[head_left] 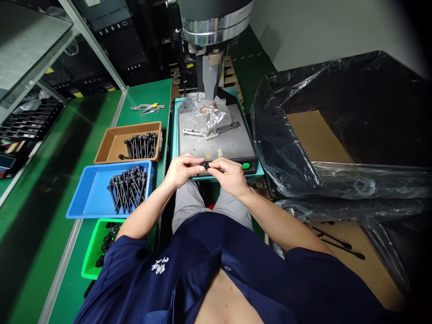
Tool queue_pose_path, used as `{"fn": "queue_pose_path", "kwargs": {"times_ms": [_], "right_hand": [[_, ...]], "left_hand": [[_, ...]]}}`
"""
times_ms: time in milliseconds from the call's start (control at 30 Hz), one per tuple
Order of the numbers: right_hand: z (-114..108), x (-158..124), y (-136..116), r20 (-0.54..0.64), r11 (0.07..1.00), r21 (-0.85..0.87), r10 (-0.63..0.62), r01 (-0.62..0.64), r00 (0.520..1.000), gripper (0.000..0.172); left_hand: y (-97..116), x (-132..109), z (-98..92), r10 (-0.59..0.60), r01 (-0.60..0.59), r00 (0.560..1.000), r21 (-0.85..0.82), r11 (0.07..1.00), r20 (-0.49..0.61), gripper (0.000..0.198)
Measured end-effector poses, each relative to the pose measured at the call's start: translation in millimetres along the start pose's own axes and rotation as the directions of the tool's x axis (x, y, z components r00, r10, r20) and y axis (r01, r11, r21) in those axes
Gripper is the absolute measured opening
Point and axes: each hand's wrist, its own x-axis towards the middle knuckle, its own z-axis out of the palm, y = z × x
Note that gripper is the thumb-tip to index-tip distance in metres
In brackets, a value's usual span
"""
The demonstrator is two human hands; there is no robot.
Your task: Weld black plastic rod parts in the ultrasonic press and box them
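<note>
Between my two hands, just in front of the machine base, is a small black part [205, 165]; its exact kind is too small to make out. My left hand [182, 170] pinches it from the left with thumb and fingers. From the other side my right hand [229, 174] grips it the same way, so the fingertips of both hands almost meet. Beyond the hands lies the grey machine plate [192, 155], with a metal fixture [212, 134] partly wrapped in clear plastic. A green button [246, 165] sits on the base's front, right of my right hand.
A press head [216, 27] hangs over the plate. At left stand a brown tray [111, 139] and a blue tray [91, 189] with black bolt-like parts, and a green bin [89, 261] with small black pieces. Pliers [148, 108] lie behind. Right is a plastic-lined box [286, 148].
</note>
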Motion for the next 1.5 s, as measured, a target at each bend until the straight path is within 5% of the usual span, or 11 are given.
{"fn": "queue_pose_path", "kwargs": {"times_ms": [233, 400, 533, 633, 767, 867, 967, 1033, 1100, 1300, 1500], "right_hand": [[-4.4, -4.3, 4.4, -0.078, 0.993, -0.111, 0.026, -0.035, 0.997, 0.018], [-7.2, -6.6, 13.9, -0.129, 0.993, -0.095, 0.06, -0.073, 0.99, 0.018], [-5.7, -6.5, 35.0, -0.135, 0.957, 0.147, 0.269, -0.25, 0.954, 0.019], [-7.9, -2.8, 54.7, -0.008, 0.856, 0.36, 0.401, -0.372, 0.916, 0.053], [-15.4, 2.3, 77.9, 0.131, 0.788, 0.384, 0.469, -0.481, 0.873, 0.05], [-21.6, 8.1, 95.0, 0.053, 0.751, 0.381, 0.565, -0.539, 0.824, 0.048], [-28.5, 22.6, 112.2, -0.003, 0.728, 0.371, 0.621, -0.576, 0.784, 0.05], [-31.7, 38.0, 122.0, -0.005, 0.754, 0.329, 0.604, -0.569, 0.797, 0.048], [-31.4, 56.3, 130.0, 0.008, 0.791, 0.268, 0.57, -0.551, 0.822, 0.046], [-7.3, 110.2, 147.3, 0.007, 0.84, 0.234, 0.501, -0.489, 0.865, 0.046], [-1.6, 153.8, 148.8, -0.177, 0.978, -0.051, 0.189, -0.201, 0.966, 0.042]], "left_hand": [[-18.1, -10.6, 34.8, 0.274, -0.229, 0.953, 0.278, 0.933, -0.133, 0.029], [-25.4, -9.2, 50.7, 0.294, -0.247, 0.948, 0.303, 0.92, -0.123, 0.031], [-22.0, 5.2, 52.5, 0.266, -0.246, 0.964, 0.317, 0.916, -0.02, 0.031], [-20.5, 18.3, 55.3, 0.207, -0.218, 0.976, 0.306, 0.927, 0.067, 0.036], [-30.6, 33.5, 62.5, 0.065, -0.095, 0.988, 0.226, 0.969, 0.138, 0.041], [-47.0, 49.2, 66.8, -0.108, 0.108, 0.994, 0.026, 0.994, -0.015, 0.041], [-60.2, 75.2, 66.0, -0.414, 0.342, 0.896, -0.343, 0.875, -0.163, 0.035], [-62.7, 96.7, 62.0, -0.559, 0.398, 0.812, -0.545, 0.738, -0.164, 0.032], [-59.7, 117.9, 56.8, -0.594, 0.37, 0.789, -0.651, 0.663, -0.156, 0.03], [-31.2, 157.6, 45.1, -0.484, 0.201, 0.853, -0.731, 0.652, -0.197, 0.018], [-14.6, 169.6, 37.9, -0.405, 0.146, 0.9, -0.768, 0.624, -0.158, 0.014]]}}
